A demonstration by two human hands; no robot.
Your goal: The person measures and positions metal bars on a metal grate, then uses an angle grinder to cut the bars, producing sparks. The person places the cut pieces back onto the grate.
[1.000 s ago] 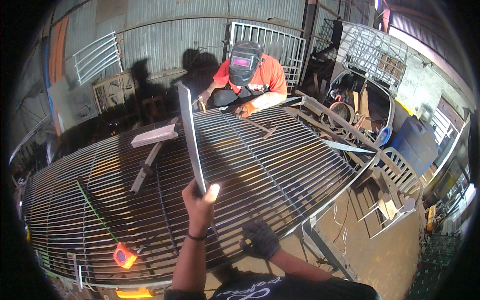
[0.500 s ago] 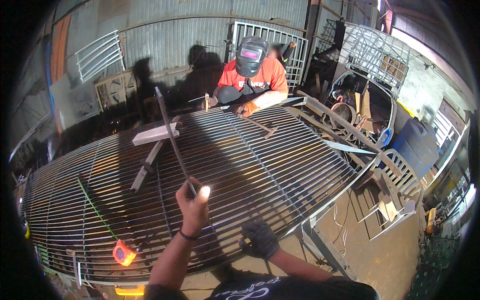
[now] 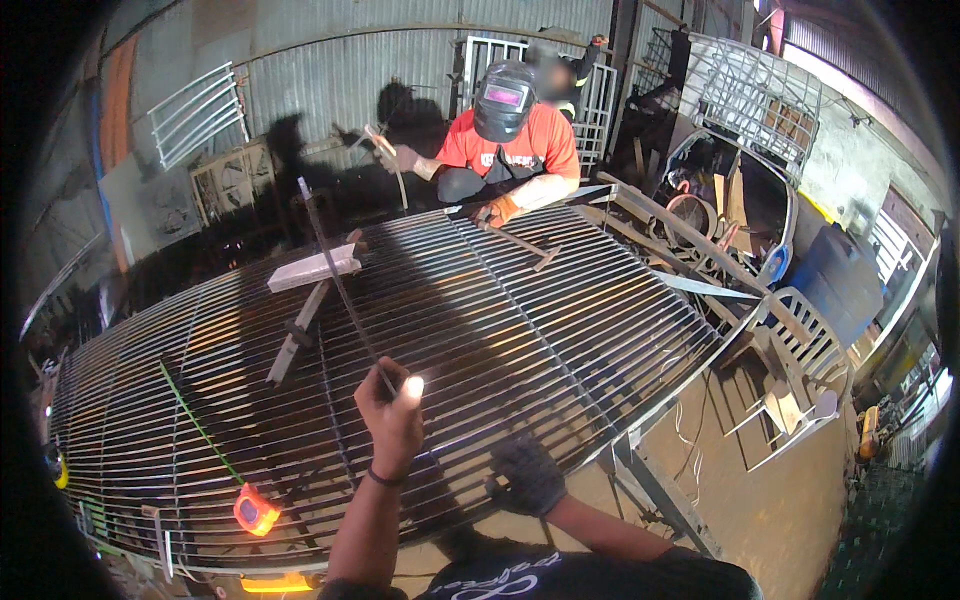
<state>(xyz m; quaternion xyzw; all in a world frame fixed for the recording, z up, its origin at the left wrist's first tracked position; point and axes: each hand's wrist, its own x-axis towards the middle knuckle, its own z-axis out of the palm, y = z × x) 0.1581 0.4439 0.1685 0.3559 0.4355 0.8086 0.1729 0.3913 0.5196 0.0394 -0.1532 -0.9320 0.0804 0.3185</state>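
My bare left hand [image 3: 392, 420] is closed around the lower part of a long, thin metal bar [image 3: 335, 262]. The bar tilts up and away to the left over a large metal grille [image 3: 560, 345] of close parallel bars. My right hand [image 3: 528, 478], in a dark glove, is at the grille's near edge with its fingers curled; what they hold, if anything, is hidden. Left of my left arm lies an orange tape measure [image 3: 256, 510], its green blade [image 3: 195, 415] drawn out across the bars. Beyond it, a pale metal channel piece [image 3: 315, 268] rests on the grille beside a longer bar [image 3: 297, 335].
Across the grille crouches a co-worker [image 3: 510, 145] in a welding helmet and red shirt, one raised hand holding a welding electrode holder; a hammer [image 3: 530, 250] lies by the other, gloved hand. Another person stands behind. A plastic chair [image 3: 800, 335] and blue drum [image 3: 832, 285] are at right.
The co-worker's hand with the electrode holder has risen and moved left. My left hand and its bar have shifted only slightly; my right hand stays near the grille's edge.
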